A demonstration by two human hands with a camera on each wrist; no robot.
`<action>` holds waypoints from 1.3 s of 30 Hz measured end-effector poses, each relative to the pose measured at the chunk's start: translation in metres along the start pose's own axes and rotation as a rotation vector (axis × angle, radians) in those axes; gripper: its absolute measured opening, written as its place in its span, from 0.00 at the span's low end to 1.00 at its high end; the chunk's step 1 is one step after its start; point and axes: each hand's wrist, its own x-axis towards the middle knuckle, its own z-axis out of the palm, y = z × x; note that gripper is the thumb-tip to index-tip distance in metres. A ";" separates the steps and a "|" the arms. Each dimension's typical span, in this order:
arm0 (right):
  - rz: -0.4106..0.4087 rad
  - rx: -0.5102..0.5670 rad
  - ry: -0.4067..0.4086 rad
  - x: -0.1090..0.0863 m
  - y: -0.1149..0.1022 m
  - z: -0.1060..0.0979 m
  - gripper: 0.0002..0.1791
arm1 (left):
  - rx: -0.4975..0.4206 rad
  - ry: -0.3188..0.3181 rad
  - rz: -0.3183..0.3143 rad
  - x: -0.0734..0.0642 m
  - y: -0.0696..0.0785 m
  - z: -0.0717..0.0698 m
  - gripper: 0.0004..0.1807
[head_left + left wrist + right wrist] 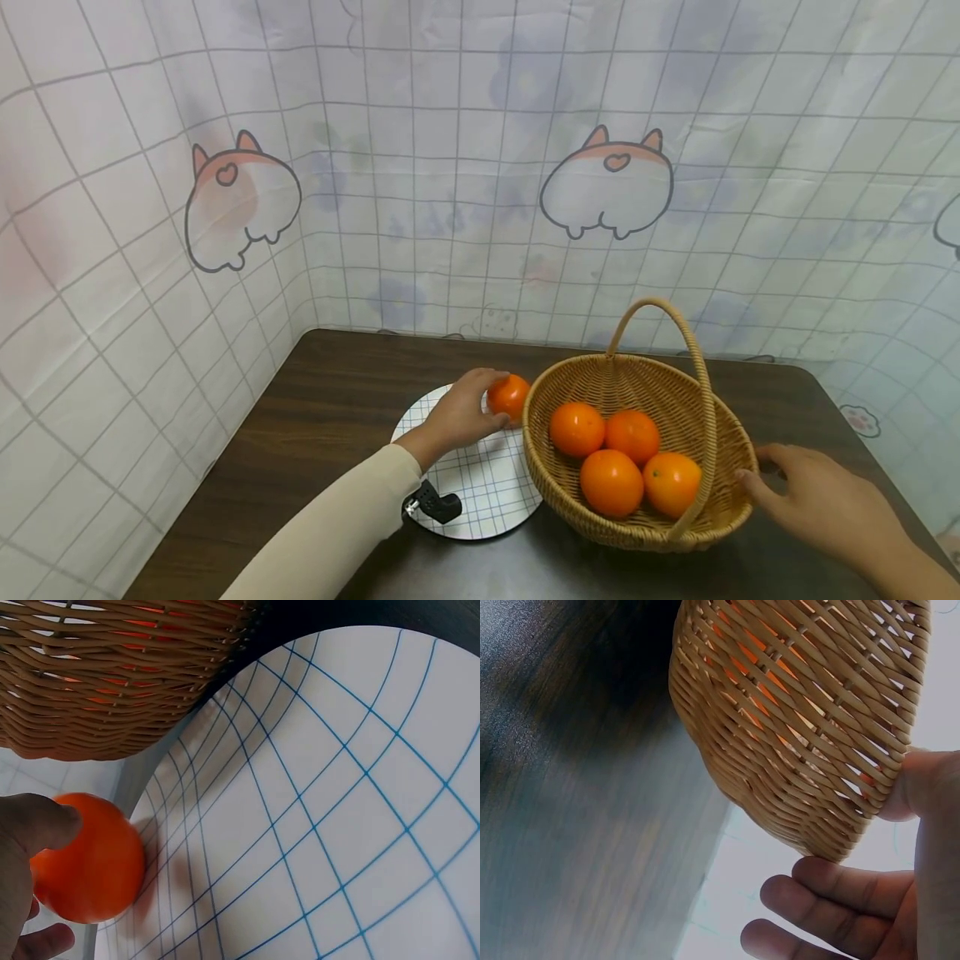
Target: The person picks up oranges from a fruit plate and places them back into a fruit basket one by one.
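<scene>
My left hand [462, 414] holds an orange [509, 397] between thumb and fingers, over the far right part of a round white plate with blue grid lines [476, 492]. In the left wrist view the thumb lies on top of this orange [94, 862], with fingertips below it. To the right stands a wicker basket [551, 487] with a tall arched handle, holding several oranges [611, 483]. My right hand [821, 497] pinches the basket's right rim. The right wrist view shows the thumb over the rim of the basket [810, 735] and the other fingers outside, some extended.
The dark wooden table [322, 417] carries the plate and the basket, whose left side overhangs the plate's right edge. A white grid-patterned cloth [450, 192] with cartoon animals hangs behind and beside the table. A black camera mount [438, 504] hangs at the left wrist.
</scene>
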 end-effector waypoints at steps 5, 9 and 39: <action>0.011 0.002 -0.012 0.000 0.000 0.000 0.35 | -0.011 -0.004 0.005 0.001 -0.001 0.004 0.37; 0.024 -0.005 -0.024 0.001 0.000 -0.001 0.37 | -0.007 -0.001 -0.003 0.001 -0.002 0.006 0.37; 0.009 0.005 0.013 -0.002 -0.003 0.000 0.34 | 0.004 0.013 0.001 -0.006 -0.002 0.006 0.32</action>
